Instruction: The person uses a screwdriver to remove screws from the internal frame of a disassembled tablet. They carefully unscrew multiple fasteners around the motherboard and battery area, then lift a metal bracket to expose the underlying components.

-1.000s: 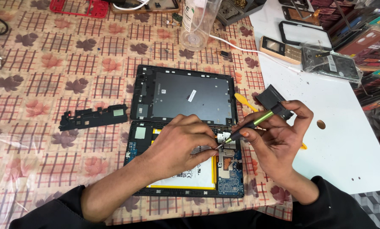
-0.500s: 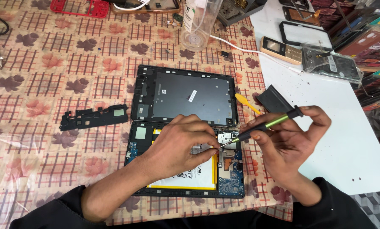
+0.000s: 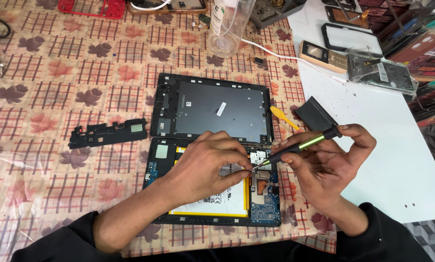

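A person's two bare hands work over an opened tablet [image 3: 212,194] lying on a bench [image 3: 57,87] covered with a leaf-patterned cloth. The tablet's insides face up: a pale battery and a blue circuit board at its right end. Its detached dark back cover [image 3: 212,106] lies just beyond it, touching its far edge.

The right hand [image 3: 324,160] pinches a slim screwdriver [image 3: 295,148] with a green shaft — grip pressed together around it, forefinger along the handle. The left hand [image 3: 203,167] rests on the tablet, fingertips pinched near the driver's tip; whether they hold a small part cannot be told.

The screwdriver's long axis runs diagonally: its dark cap is up and to the right of the tablet, and its tip points down-left onto the board near the tablet's upper right corner.

Likely risks: the tip could slip off a tiny screw and scratch the board, or skid towards the battery beside it. A loosened screw could roll off and get lost in the patterned cloth.
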